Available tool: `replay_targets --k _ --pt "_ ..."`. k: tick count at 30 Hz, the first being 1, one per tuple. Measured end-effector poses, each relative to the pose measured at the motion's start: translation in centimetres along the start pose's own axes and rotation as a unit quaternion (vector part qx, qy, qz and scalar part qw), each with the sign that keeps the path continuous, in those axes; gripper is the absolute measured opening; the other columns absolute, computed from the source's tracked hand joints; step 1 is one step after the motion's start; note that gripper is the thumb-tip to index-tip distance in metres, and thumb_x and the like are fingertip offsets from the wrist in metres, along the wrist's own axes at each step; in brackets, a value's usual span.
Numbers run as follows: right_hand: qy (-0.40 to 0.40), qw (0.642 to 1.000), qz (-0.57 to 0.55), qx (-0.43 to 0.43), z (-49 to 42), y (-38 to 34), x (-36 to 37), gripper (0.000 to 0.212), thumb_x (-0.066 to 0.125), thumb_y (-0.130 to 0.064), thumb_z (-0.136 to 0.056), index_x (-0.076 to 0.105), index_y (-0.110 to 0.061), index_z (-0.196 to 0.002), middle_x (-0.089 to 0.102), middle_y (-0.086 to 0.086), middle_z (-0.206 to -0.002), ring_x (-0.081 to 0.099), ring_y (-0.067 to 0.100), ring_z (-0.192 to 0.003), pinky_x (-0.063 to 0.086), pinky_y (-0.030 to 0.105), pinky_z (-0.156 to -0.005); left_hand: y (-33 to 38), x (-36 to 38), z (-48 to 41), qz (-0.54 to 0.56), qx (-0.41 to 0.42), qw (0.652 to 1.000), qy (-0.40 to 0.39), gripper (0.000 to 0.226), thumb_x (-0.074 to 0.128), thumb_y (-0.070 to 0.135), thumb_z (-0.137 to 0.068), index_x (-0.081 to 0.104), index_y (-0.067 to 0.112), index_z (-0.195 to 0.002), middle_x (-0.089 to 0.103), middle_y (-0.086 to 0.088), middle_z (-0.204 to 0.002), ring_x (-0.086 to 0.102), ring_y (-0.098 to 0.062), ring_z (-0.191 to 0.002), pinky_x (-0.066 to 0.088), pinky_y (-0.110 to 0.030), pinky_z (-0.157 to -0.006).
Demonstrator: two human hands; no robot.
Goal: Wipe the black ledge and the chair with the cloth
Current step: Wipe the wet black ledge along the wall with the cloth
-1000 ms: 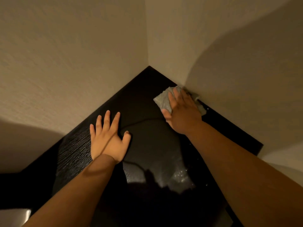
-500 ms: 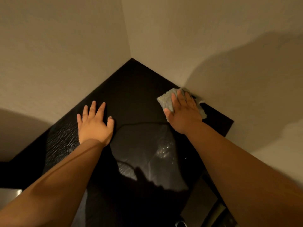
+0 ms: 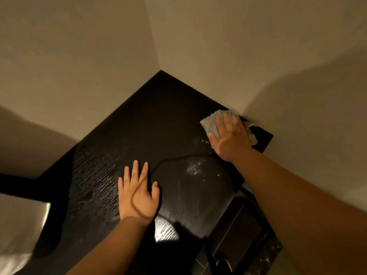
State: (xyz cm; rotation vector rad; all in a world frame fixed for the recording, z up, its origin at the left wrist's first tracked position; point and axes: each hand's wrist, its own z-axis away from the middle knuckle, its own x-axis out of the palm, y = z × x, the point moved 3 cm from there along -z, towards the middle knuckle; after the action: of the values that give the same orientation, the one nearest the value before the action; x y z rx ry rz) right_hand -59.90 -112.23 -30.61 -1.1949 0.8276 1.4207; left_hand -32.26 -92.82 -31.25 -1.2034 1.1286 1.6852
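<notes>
The left hand [image 3: 139, 195] lies flat w/ fingers spread on the black ledge [image 3: 151, 120], nearer the body than a sec ago; it holds nothing & just props the person up. A thin dark line, maybe a cord or a shadow, runs across it; can't tell which. Further out, the right hand [image 3: 230, 135] is pressed flat on the grey cloth [image 3: 210, 124]. It has slid right along the wall [image 3: 297, 56] to the ledge's far end, right by the edge. Wet shiny spots sit btwn the hands, so that part looks wiped. Ledge seems nearly done. The chair is prob next, but it isn't clearly seen.
</notes>
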Motion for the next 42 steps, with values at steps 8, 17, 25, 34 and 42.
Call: replay_targets --k 8,17,25,34,42 --pt "0.000 0.989 0.084 -0.123 1.6 1.4 1.3 0.086 0.004 -0.068 -0.097 0.022 -0.014 -0.162 0.020 0.017 -0.168 0.013 0.037 -0.155 0.015 0.053 -0.125 0.7 1.1 3.6 -0.005 0.012 1.000 0.002 0.075 0.033 0.059 -0.097 0.021 0.032 -0.166 0.001 0.000 -0.176 -0.011 -0.023 -0.161 -0.001 -0.049 -0.130" --pt "0.006 0.989 0.022 -0.145 4.7 -4.7 2.2 0.078 0.013 -0.063 -0.095 0.018 -0.026 -0.164 0.008 0.008 -0.171 0.001 0.034 -0.157 0.004 0.052 -0.127 1.1 0.9 3.4 -0.037 0.007 0.999 -0.005 0.078 0.029 0.065 -0.097 0.015 0.033 -0.167 -0.002 0.000 -0.176 -0.012 -0.025 -0.161 0.000 -0.051 -0.130" --pt "-0.023 0.995 0.053 -0.076 -0.7 -2.3 0.6 0.075 0.013 -0.062 -0.101 -0.003 -0.023 -0.163 -0.009 0.002 -0.172 -0.011 0.029 -0.157 -0.004 0.045 -0.127 1.1 0.8 3.5 -0.029 0.013 0.999 0.006 0.082 0.028 0.071 -0.096 0.014 0.034 -0.167 -0.001 0.001 -0.176 -0.010 -0.025 -0.161 -0.002 -0.050 -0.130" --pt "-0.008 0.965 0.016 -0.263 10.0 -7.6 4.2 0.073 0.029 -0.061 -0.097 0.024 -0.026 -0.161 0.012 -0.002 -0.171 0.003 0.024 -0.158 0.009 0.046 -0.127 1.2 0.8 3.4 -0.029 0.016 0.999 0.011 0.080 0.026 0.071 -0.097 0.017 0.032 -0.167 0.002 -0.001 -0.176 -0.007 -0.027 -0.162 0.002 -0.052 -0.130" --pt "0.005 0.995 0.031 -0.096 3.8 -4.0 2.5 0.076 0.023 -0.058 -0.100 0.008 -0.020 -0.164 0.000 0.005 -0.172 -0.005 0.032 -0.157 0.000 0.048 -0.127 1.2 0.8 3.3 -0.021 0.014 0.999 0.023 0.080 0.034 0.067 -0.095 0.022 0.031 -0.166 0.009 -0.002 -0.175 -0.001 -0.029 -0.162 0.003 -0.052 -0.130"
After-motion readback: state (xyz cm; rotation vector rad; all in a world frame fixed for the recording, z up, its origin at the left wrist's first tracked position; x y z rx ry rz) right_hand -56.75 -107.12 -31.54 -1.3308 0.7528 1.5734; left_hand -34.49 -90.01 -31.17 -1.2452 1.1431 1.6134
